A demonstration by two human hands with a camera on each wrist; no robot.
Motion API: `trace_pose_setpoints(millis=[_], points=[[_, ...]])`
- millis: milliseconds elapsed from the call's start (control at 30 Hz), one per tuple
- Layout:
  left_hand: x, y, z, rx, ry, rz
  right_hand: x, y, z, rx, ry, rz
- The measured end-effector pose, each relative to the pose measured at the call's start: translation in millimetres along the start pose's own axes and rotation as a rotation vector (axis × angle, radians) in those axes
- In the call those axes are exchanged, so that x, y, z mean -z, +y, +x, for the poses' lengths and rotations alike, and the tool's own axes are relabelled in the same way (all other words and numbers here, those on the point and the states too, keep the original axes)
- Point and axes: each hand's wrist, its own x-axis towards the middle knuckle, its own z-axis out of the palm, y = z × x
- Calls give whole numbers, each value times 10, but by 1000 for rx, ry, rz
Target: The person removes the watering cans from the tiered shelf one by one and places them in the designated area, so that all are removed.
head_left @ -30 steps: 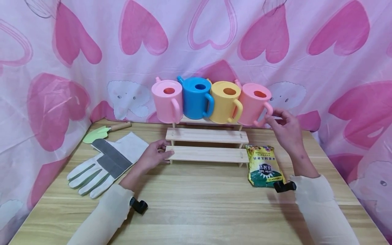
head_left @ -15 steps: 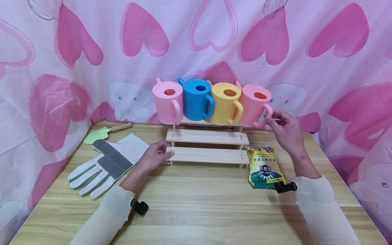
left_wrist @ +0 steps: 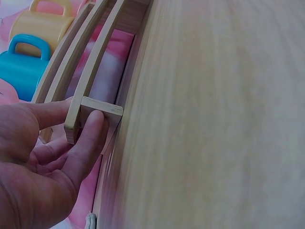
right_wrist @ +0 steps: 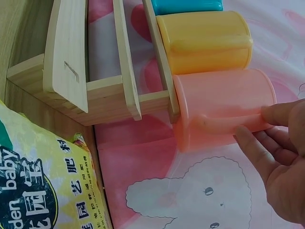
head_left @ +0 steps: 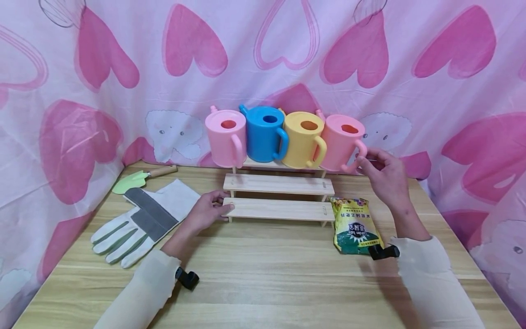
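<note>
In the head view, a three-tier wooden rack (head_left: 279, 208) stands at the middle of the table. Four-fold rows aside, its top tier bears several toy-like watering cans: a pink can (head_left: 225, 141), a blue can (head_left: 264, 137), a yellow can (head_left: 302, 141) and a coral-pink can (head_left: 340, 144) at the right end. My left hand (head_left: 205, 209) holds the left end of the lowest tier, thumb on its front corner; the left wrist view shows a finger against the rack's leg (left_wrist: 101, 107). My right hand (head_left: 385, 176) pinches the coral-pink can's handle (right_wrist: 233, 121) between thumb and fingers.
A white and grey work glove (head_left: 144, 219) lies left of the rack, with a green trowel (head_left: 133, 180) behind it. A yellow-green fertilizer bag (head_left: 356, 226) lies by the rack's right end. A pink heart-patterned curtain (head_left: 283, 27) hangs close behind.
The head view has shifted very slightly. Both hands keep their places on the rack and the coral-pink watering can.
</note>
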Motion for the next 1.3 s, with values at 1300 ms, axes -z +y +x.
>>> trace_pose_setpoints(millis=[1300], points=[[9, 16, 2, 19, -30, -60, 463, 207, -309, -39, 87, -26]])
